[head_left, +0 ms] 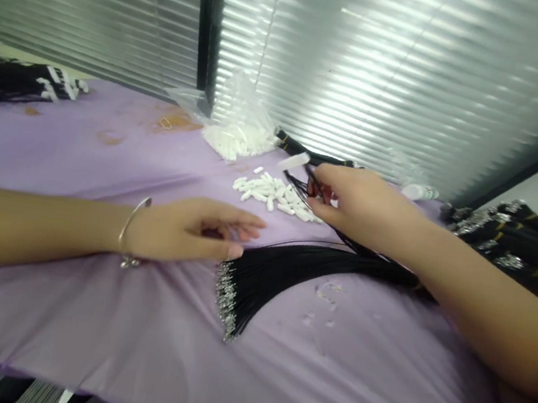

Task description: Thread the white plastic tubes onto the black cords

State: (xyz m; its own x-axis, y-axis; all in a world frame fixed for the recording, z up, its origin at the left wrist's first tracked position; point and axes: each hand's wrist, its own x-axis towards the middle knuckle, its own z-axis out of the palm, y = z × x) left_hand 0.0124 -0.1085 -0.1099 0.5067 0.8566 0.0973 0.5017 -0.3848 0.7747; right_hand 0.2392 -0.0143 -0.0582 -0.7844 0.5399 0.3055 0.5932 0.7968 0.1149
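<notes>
A fan of thin black wires with metal tips (268, 275) lies on the purple cloth (104, 157). My left hand (194, 231), a bangle on its wrist, rests beside the wire tips with its fingers stretched out flat. Over a small heap of white plastic caps (274, 195), my right hand (354, 201) pinches a few black wires. One of these wires carries a white cap (294, 161) on its end.
A clear bag of more white caps (239, 133) sits at the back by the window blinds. Black wire bundles lie at the far left (19, 80) and at the right (511, 238). The table's front edge runs along the bottom.
</notes>
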